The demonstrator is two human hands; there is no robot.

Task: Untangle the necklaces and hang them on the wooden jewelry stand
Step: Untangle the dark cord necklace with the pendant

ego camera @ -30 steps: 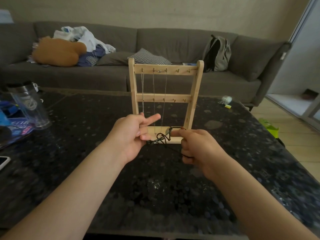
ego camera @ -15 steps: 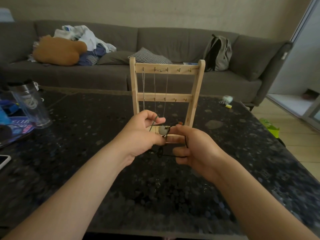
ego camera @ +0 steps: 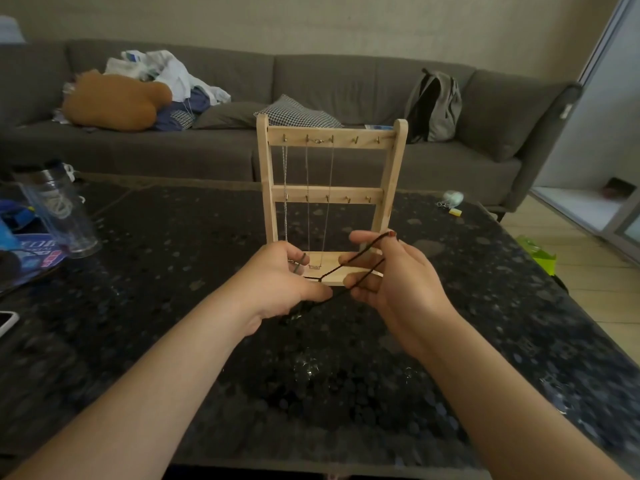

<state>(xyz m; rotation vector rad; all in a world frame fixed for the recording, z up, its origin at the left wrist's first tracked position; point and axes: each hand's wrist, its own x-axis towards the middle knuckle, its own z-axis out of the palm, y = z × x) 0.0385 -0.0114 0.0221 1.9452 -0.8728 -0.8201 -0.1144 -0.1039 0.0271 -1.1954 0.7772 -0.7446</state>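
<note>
Nearest, two bare forearms reach out over a dark speckled table (ego camera: 329, 393), whose near edge runs along the bottom of the view. The stone between the arms and out to 3 o'clock of the hands is bare. At 9 o'clock, on the table's left edge, lies the corner of a phone (ego camera: 5, 322).

The left hand (ego camera: 280, 282) is curled, its thumb pinching a black cord necklace (ego camera: 346, 268). The right hand (ego camera: 398, 275) is also curled, with the cord looped over its fingers and a reddish end at the raised forefinger. The cord is held above the table, just in front of the stand's base. It is drawn taut in several strands, its long axis slanting from 8 o'clock at the left hand up to 2 o'clock at the right. A slack tail trails down below the left thumb.

Just beyond stands the wooden jewelry stand (ego camera: 330, 188), upright and facing the camera. Silver chains (ego camera: 307, 188) hang straight down from the left hooks of its top bar. The right hooks on both bars are bare.

Farther off, at 9 o'clock, stands a clear tumbler (ego camera: 60, 216). At 2 o'clock, near the table's far edge, lies a small pale-green object (ego camera: 453, 197). Behind is a grey sofa (ego camera: 363, 81) with a backpack (ego camera: 434, 105).
</note>
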